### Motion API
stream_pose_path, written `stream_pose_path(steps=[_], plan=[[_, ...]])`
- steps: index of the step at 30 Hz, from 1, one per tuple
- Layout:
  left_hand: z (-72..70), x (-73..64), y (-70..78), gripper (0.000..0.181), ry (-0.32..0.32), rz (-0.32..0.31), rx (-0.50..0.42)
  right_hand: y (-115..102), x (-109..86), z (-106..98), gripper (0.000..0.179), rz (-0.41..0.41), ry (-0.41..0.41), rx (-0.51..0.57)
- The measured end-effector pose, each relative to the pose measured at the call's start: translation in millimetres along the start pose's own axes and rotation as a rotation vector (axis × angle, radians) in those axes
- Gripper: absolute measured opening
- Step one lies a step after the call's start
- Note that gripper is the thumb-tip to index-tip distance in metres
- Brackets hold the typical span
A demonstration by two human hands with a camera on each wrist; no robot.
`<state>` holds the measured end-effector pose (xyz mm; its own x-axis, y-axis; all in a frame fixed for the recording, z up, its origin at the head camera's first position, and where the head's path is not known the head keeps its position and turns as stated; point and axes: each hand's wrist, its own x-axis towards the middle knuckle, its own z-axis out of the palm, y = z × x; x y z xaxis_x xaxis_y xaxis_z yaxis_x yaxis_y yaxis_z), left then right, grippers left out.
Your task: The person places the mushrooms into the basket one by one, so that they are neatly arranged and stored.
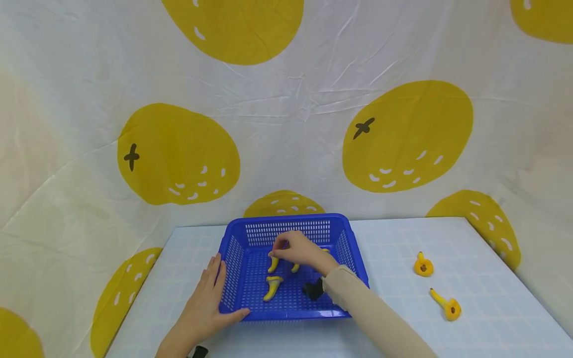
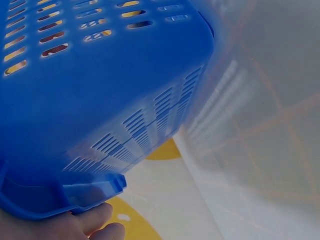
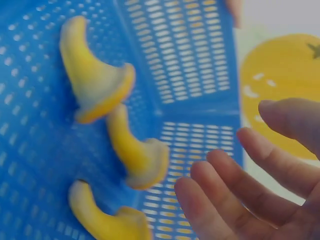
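Note:
Several yellow mushrooms with trumpet-shaped caps lie in a blue perforated basket (image 1: pixel 304 314); one mushroom (image 1: pixel 272 289) is near its front left. My right hand (image 1: pixel 297 247) is inside the basket, above another mushroom (image 1: pixel 273 264). In the right wrist view its fingers (image 3: pixel 220 185) are spread and relaxed with nothing between them, beside three mushrooms, the middle mushroom (image 3: pixel 137 155) nearest. My left hand (image 1: pixel 203 303) rests against the basket's front left corner, fingers extended along the left side and thumb on the front rim. In the left wrist view, fingertips (image 2: pixel 100 217) show by the rim.
Two more yellow mushrooms lie on the pale checked table (image 1: pixel 398 318) right of the basket: an upper mushroom (image 1: pixel 423 265) and a lower mushroom (image 1: pixel 449 307). A black device (image 1: pixel 313 289) sits at my right wrist. Behind the table hangs a fruit-print cloth (image 1: pixel 286 139).

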<state>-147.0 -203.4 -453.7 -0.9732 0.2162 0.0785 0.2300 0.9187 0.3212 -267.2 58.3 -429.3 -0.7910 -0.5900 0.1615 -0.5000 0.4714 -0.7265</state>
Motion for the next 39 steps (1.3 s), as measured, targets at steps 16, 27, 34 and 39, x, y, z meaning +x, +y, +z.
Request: stream_pose_path(steps=[16,27,34,39], plan=[[-3.2,-0.3,1.4,0.13,-0.038,-0.027,-0.005,-30.0,-34.1,-26.5,0.012,-0.021,0.169,0.05],[1.5,-1.0,-3.0,0.128,0.02,0.015,-0.004,-42.4,-74.5,-46.0,0.005,-0.048,0.297,-0.023],[1.1,-0.4,-2.5,0.129,0.01,0.008,0.002,-39.0,-105.3,-61.8,0.008,-0.057,0.381,-0.082],[0.6,-0.2,-1.6,0.129,0.007,0.006,0.0,-29.7,-126.7,-73.6,0.003,-0.029,0.448,-0.127]])
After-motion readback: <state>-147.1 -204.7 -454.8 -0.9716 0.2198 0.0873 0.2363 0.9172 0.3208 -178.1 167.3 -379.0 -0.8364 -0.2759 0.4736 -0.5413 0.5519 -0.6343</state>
